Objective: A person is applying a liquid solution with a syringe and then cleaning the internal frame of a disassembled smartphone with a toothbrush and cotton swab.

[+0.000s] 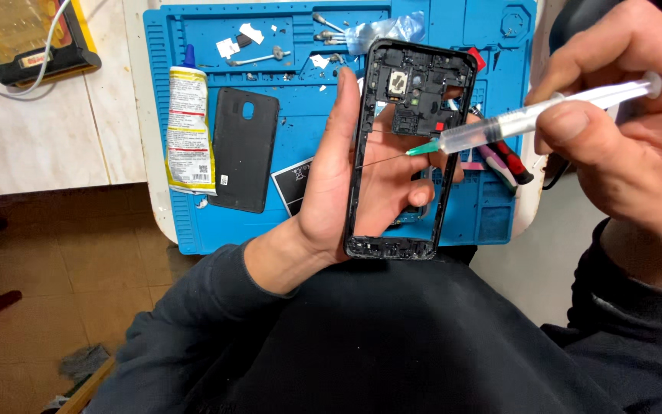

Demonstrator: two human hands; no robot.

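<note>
**Head view: syringe needle at the phone frame**

Head camera looks down on both hands, raised above the lap in front of the near edge of the desk (55, 153).

1. Left hand (327, 199) is closed around the black phone frame (411, 146), palm behind it, fingers wrapped over its right rail. The frame stands upright, camera cut-out at the top.
2. Right hand (630, 138) grips a clear syringe (530, 115) near the plunger end, thumb on the barrel. Its green hub and fine needle point left, into the open middle of the frame.
3. Whether the needle tip touches the inner rail cannot be confirmed; it is too thin to trace.

Doing the step well: a steady frame and a low needle angle along the rail should give an even line. Light plunger pressure is advisable.

Edges and open room:
- Blue work mat (162, 222) lies at the near edge of the desk, directly behind the frame.
- Adhesive tube (188, 130) and black back cover (243, 149) lie on the mat's left half, well apart from the hands.
- Red-handled tools (511, 161) lie just under the syringe, near the mat's right edge; room is tightest there.
</note>
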